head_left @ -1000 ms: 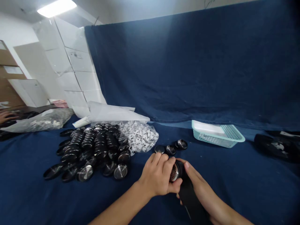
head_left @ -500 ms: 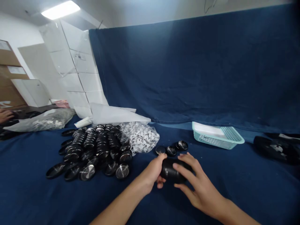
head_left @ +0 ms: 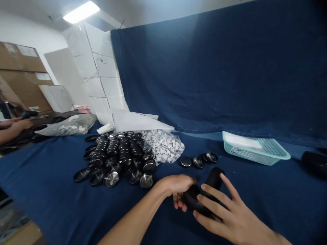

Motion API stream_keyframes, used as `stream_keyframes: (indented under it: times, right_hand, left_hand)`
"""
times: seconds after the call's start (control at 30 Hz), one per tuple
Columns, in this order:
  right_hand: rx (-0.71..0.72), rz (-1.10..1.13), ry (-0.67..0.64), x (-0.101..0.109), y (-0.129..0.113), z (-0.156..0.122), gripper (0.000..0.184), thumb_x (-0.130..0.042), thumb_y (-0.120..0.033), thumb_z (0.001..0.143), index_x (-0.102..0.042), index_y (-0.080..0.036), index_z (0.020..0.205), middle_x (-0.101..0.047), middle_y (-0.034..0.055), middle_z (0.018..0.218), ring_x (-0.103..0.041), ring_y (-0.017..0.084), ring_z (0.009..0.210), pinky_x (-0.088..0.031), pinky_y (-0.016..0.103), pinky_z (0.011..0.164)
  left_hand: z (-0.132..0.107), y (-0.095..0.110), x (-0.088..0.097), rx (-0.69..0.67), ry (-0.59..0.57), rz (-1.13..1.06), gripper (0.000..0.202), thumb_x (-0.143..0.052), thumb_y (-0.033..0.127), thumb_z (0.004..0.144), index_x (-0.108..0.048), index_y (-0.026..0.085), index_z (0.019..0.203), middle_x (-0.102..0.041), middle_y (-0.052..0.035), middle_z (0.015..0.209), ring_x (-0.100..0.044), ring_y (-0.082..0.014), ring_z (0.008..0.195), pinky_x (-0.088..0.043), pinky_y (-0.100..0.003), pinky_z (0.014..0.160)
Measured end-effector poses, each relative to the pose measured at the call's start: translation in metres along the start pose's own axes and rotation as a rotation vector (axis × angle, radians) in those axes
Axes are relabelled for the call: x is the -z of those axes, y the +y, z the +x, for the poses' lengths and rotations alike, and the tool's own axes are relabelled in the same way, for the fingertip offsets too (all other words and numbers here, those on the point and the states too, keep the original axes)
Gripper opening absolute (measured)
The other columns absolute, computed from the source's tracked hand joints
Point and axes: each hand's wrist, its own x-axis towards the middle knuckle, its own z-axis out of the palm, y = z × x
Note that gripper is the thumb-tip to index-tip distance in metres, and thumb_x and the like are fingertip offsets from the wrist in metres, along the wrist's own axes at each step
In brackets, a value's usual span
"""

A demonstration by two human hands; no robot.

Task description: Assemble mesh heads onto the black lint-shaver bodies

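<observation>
A smooth black housing (head_left: 195, 201), with a barrel and a handle-like part like a hair dryer's, is held between both hands above the blue cloth; motion blurs it. My left hand (head_left: 181, 186) is closed around its left end, thumb on top and fingers curled beneath. Across its right side lie the spread fingers of my right hand (head_left: 224, 207), gripping it and covering part of it. Just beyond the hands are a few round black caps with metal mesh, among them a mesh disc (head_left: 186, 162) and a tilted cap (head_left: 198, 163).
Rows of black mesh caps (head_left: 125, 153) fill the left middle of the cloth. Beside them lies a clear bag of small white pieces (head_left: 167, 148). A mint basket (head_left: 251, 156) stands at the right, near a dark object (head_left: 315, 165). Another person's hand (head_left: 22, 124) is at far left.
The view has swung left, so the scene sits further right. The black housing has been turned in my hands, and its handle-like part now points up and away.
</observation>
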Motion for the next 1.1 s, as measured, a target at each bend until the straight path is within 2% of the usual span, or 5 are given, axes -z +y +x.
stream_keyframes:
  times: [0.23, 0.4, 0.63, 0.9, 1.1]
  right_hand:
    - [-0.261, 0.035, 0.060, -0.018, 0.013, -0.019, 0.050, -0.050, 0.000, 0.083, -0.061, -0.029, 0.123, -0.054, 0.0106, 0.123, -0.040, 0.032, 0.129, -0.021, 0.071, 0.106]
    - [-0.267, 0.049, 0.056, -0.023, 0.022, -0.028, 0.061, -0.053, 0.007, 0.077, -0.056, -0.028, 0.127, -0.045, 0.0129, 0.131, -0.040, 0.035, 0.129, -0.026, 0.074, 0.101]
    - [-0.249, 0.115, 0.050, -0.030, 0.014, -0.031, 0.068, -0.049, 0.010, 0.076, -0.052, -0.027, 0.132, -0.042, 0.0133, 0.132, -0.038, 0.035, 0.128, -0.032, 0.072, 0.099]
    - [-0.253, 0.102, 0.012, -0.031, 0.009, -0.032, 0.072, -0.043, 0.012, 0.078, -0.040, -0.019, 0.143, -0.048, 0.0136, 0.126, -0.036, 0.035, 0.129, -0.033, 0.068, 0.103]
    - [-0.350, 0.081, 0.086, -0.040, 0.015, -0.042, 0.069, -0.051, 0.007, 0.081, -0.041, -0.021, 0.143, -0.046, 0.0138, 0.126, -0.039, 0.035, 0.127, -0.038, 0.065, 0.103]
  left_hand:
    - [-0.019, -0.002, 0.010, -0.477, 0.047, -0.264, 0.044, -0.052, 0.050, 0.087, -0.058, 0.023, 0.122, -0.052, -0.0121, 0.119, -0.062, -0.0181, 0.082, -0.052, -0.021, 0.043]
    - [-0.023, -0.006, 0.023, -0.460, -0.100, -0.308, 0.067, -0.079, 0.036, 0.069, -0.053, 0.020, 0.128, -0.056, -0.0038, 0.089, -0.059, -0.0126, 0.065, -0.052, -0.022, 0.044]
    - [-0.008, -0.006, 0.015, -0.208, -0.025, -0.364, 0.058, -0.055, 0.067, 0.078, -0.062, 0.010, 0.088, -0.062, -0.0053, 0.062, -0.053, -0.0117, 0.041, -0.050, -0.028, 0.037]
    - [0.001, -0.006, -0.004, -0.020, 0.114, -0.420, 0.084, -0.022, 0.080, 0.081, -0.058, 0.008, 0.106, -0.056, -0.0025, 0.050, -0.047, -0.0131, 0.032, -0.047, -0.029, 0.033]
    - [-0.009, -0.009, 0.001, -0.571, 0.191, -0.407, 0.063, -0.063, 0.057, 0.079, -0.045, 0.028, 0.131, -0.049, -0.0144, 0.126, -0.062, -0.0231, 0.095, -0.057, -0.028, 0.052]
